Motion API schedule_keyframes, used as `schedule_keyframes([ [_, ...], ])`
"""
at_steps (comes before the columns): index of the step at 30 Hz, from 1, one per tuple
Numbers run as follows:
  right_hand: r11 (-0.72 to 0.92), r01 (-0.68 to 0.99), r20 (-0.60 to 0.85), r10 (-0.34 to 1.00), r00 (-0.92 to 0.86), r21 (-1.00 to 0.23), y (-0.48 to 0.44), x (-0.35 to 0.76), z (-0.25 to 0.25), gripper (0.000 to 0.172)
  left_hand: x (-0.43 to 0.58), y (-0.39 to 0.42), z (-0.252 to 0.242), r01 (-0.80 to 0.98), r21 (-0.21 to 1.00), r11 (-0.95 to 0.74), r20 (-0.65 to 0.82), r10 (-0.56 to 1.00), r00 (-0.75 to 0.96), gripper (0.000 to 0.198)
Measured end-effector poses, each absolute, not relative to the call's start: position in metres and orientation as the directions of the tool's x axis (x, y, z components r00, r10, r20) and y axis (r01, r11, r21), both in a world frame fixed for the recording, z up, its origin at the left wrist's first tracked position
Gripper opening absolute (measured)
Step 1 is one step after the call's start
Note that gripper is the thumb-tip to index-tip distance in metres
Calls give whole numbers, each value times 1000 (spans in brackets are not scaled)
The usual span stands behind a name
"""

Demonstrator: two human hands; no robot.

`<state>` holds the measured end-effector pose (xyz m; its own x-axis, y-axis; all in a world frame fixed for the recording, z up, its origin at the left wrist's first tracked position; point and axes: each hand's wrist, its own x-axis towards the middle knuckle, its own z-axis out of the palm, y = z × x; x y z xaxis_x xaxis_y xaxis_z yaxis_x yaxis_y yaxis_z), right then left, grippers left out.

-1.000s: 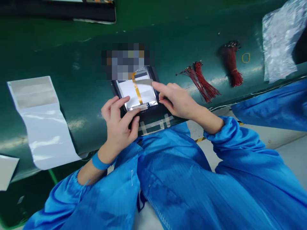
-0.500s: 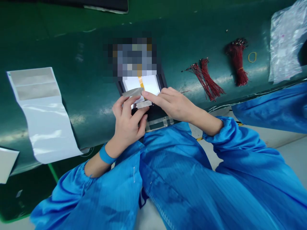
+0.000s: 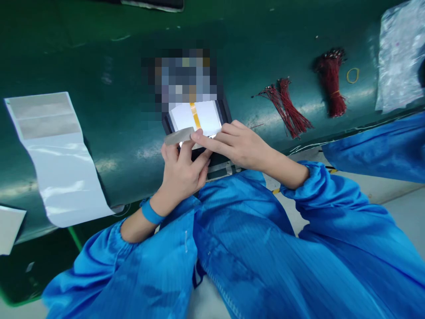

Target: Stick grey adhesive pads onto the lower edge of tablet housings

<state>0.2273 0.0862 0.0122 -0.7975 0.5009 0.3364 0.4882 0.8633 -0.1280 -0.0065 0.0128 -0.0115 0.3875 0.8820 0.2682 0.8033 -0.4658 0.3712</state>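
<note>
Green glossy tabletop (image 3: 126,115), hands (image 3: 184,173) (image 3: 245,144) with grey strip (image 3: 179,136), pale floor (image 3: 381,188)

A pixelated patch (image 3: 182,77) hides the far part of the panel (image 3: 210,117), and the hands, left (image 3: 182,175) and right (image 3: 244,144), cover much of its near edge. How the left fingertips meet the grey strip (image 3: 177,136) cannot be told. The picture's edges cut off the clear plastic (image 3: 400,62) at right, the dark object (image 3: 162,3) at top and the white sheet (image 3: 9,228) at left. The tips of the red wires (image 3: 285,108) are too small to make out.
</note>
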Motion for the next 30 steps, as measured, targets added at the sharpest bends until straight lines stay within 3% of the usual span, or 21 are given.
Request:
schedule_keyframes([
  [4,868,475,299,496,-815,-144,88,229,13,68,-3,13,-3,801,404,-442,180,897,404,34],
  [6,834,499,262,549,-794,-236,90,233,14,69,2,16,3,786,425,-449,158,892,425,29],
  [9,739,520,238,647,-724,-429,93,241,17,74,9,22,9,773,389,-501,253,865,434,17],
  [13,672,425,361,709,-606,-607,92,252,12,85,12,26,10,775,291,-561,324,820,472,12],
  [17,677,390,467,724,-508,-625,81,254,-13,88,-12,46,10,736,268,-622,423,762,490,14],
  [20,691,418,515,721,-464,-591,75,252,-31,89,-48,89,12,798,239,-553,482,781,397,15],
  [25,662,409,506,746,-432,-628,75,252,-33,91,-92,184,7,914,313,-257,292,942,165,13],
  [30,705,394,532,706,-466,-590,77,251,-29,95,-89,233,7,964,238,-119,77,992,104,24],
])
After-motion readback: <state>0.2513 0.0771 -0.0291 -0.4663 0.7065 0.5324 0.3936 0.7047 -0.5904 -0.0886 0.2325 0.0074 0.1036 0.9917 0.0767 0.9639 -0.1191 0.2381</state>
